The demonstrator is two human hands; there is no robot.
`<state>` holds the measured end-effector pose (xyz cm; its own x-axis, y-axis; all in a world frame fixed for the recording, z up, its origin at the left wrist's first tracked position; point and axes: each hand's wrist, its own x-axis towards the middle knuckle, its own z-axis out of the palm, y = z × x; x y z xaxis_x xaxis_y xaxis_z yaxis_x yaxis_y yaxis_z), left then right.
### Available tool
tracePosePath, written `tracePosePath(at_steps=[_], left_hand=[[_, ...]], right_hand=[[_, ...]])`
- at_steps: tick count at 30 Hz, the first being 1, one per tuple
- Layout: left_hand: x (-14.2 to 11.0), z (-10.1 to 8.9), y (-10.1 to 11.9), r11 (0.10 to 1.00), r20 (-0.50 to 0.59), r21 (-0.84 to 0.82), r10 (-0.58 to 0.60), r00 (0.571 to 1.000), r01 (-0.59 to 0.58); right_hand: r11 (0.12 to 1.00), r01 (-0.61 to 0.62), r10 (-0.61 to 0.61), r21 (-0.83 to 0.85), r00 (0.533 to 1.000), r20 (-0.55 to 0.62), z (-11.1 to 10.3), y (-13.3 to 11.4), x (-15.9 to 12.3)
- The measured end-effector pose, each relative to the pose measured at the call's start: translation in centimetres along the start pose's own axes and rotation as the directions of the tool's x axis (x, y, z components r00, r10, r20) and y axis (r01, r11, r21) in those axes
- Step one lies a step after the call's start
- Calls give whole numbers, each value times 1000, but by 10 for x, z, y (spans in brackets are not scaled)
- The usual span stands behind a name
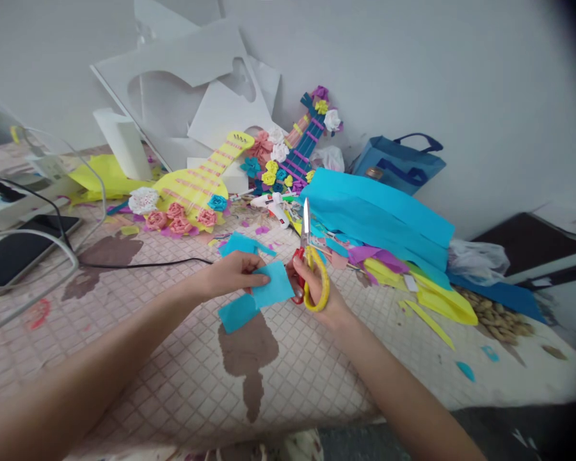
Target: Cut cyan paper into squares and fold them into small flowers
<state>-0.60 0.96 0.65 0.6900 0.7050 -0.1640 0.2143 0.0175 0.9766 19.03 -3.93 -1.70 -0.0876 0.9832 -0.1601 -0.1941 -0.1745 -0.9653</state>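
Observation:
My left hand (235, 274) pinches a small rectangle of turquoise crepe paper (274, 287) between thumb and fingers, over the middle of the table. My right hand (333, 306) is closed around scissors (324, 282) with one yellow and one red handle. Their blades point away from me, up past the paper. Right-hand fingertips are close to the paper's right edge; whether they touch it I cannot tell. Another turquoise piece (239, 313) hangs or lies just below the left hand. Behind that hand lie more turquoise scraps (240, 243).
A yellow paper guitar (192, 189) with paper flowers and a blue one (307, 150) stand at the back. Near them are a glue gun (273, 206) and a large turquoise crepe sheet (374, 211). A phone (24, 250) and cables lie left, peanuts (496, 317) right.

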Motion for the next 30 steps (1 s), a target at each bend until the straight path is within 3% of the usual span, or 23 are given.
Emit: tracePosePath(at_steps=[4,6,11,14,18,22,24,28,30], left_hand=[[-3,3,3,998,79,50,40,996,-44],[-2,4,3,998,66,39,44,997,-46],[1,4,5,983,-163,-184,-14,987,-16],[1,2,7,961,-209,-277,-50,977,-10],[1,-1,7,979,-205,-196,17,979,-58],[1,-3,5,989,-117,-99,101,988,-113],[0,-3,5,988,-141,-96,110,984,-124],[0,-1,8,955,-272,-287,-1,962,-80],[1,2,10,887,-248,-463,-122,961,-7]], right_hand=[[995,8,-2,-98,998,57,2,-4,-3],[989,-7,15,-149,998,57,5,-8,-6],[979,0,-10,-202,999,-48,9,-14,-10],[979,18,-32,-203,998,-63,8,-13,-10],[982,35,-40,-186,999,-23,6,-13,-9],[980,54,-47,-191,998,40,6,-15,-11],[973,53,-43,-225,998,48,7,-15,-11],[976,57,-55,-212,998,17,7,-9,-8],[981,75,-79,-177,997,-17,7,-6,-7]])
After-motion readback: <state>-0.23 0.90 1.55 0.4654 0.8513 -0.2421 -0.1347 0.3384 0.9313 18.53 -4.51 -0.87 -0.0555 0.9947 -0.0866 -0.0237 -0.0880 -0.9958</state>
